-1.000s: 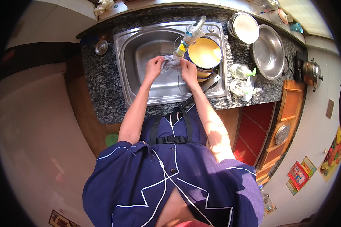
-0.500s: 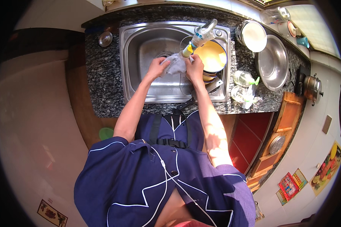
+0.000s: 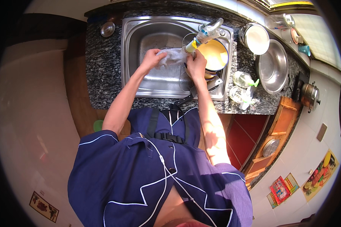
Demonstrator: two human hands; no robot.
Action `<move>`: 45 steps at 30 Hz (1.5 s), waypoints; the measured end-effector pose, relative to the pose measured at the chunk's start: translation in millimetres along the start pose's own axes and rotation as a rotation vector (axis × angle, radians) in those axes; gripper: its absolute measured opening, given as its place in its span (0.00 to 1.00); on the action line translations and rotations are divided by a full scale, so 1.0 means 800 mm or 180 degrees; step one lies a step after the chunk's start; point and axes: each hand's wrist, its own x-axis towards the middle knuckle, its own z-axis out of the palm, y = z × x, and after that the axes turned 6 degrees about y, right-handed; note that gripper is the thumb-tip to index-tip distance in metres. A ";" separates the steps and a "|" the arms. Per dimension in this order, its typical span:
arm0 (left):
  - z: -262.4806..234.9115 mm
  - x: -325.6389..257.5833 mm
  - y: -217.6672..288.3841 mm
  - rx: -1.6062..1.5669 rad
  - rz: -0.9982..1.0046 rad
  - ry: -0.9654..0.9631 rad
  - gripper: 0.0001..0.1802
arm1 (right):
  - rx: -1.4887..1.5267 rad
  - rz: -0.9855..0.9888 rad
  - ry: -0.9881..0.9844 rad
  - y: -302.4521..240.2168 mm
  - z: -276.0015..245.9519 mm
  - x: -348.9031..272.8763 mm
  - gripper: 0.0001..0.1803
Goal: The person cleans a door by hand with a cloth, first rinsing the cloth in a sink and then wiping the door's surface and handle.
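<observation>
Over the steel sink [image 3: 140, 38], both hands' [image 3: 151, 59] [image 3: 196, 65] grips clamp crinkly clear plastic [image 3: 173, 56].

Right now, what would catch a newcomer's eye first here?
Both hands meet over the steel sink: the left hand grips a pale crumpled cloth, and the right hand tips a clear bottle with a yellow nozzle toward it. Right beside them sits a pan of yellow liquid.
</observation>
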 end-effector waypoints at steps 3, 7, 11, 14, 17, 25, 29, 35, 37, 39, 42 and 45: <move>0.024 0.000 -0.023 -0.0685 -0.0204 -0.0382 0.19 | 0.0393 -0.0021 -0.0013 -0.005 0.021 -0.017 0.10; 0.054 -0.016 -0.014 -0.1444 -0.0578 -0.0425 0.23 | 0.0122 -0.0673 -0.0825 -0.023 0.031 -0.076 0.10; 0.062 -0.010 -0.036 -0.1623 -0.0318 -0.0079 0.20 | 0.0239 -0.0768 -0.1252 -0.015 0.026 -0.112 0.12; 0.055 -0.003 -0.050 -0.1993 -0.0135 -0.0090 0.18 | 0.1095 0.0769 -0.0890 -0.004 0.015 -0.103 0.25; 0.053 -0.025 -0.008 -0.2408 -0.0381 -0.0060 0.19 | 0.2629 0.2958 -0.0974 -0.010 0.019 -0.071 0.41; 0.035 -0.010 -0.036 -0.1911 -0.0063 0.0212 0.21 | 0.4163 0.2865 -0.0622 0.045 0.075 -0.001 0.15; 0.033 -0.002 -0.047 -0.0293 0.0035 0.1552 0.24 | 0.3299 0.2274 0.0117 0.029 0.076 -0.004 0.14; 0.061 -0.025 -0.022 -0.2038 -0.0593 -0.0432 0.20 | 0.2934 0.1537 -0.1222 0.026 0.050 -0.057 0.17; 0.073 -0.023 -0.027 -0.2064 -0.0568 -0.0149 0.18 | 0.3348 0.1745 -0.1229 0.031 0.032 -0.063 0.19; 0.077 -0.025 -0.032 -0.2243 -0.0406 0.0140 0.15 | 0.3377 0.2003 -0.1399 0.032 0.004 -0.062 0.24; 0.065 -0.026 -0.023 -0.2640 -0.0581 -0.0203 0.16 | 0.1923 0.1100 -0.1276 0.042 0.010 -0.067 0.28; 0.064 -0.027 -0.020 -0.2820 -0.0642 -0.0349 0.18 | 0.1747 0.1635 -0.1311 0.038 0.016 -0.073 0.33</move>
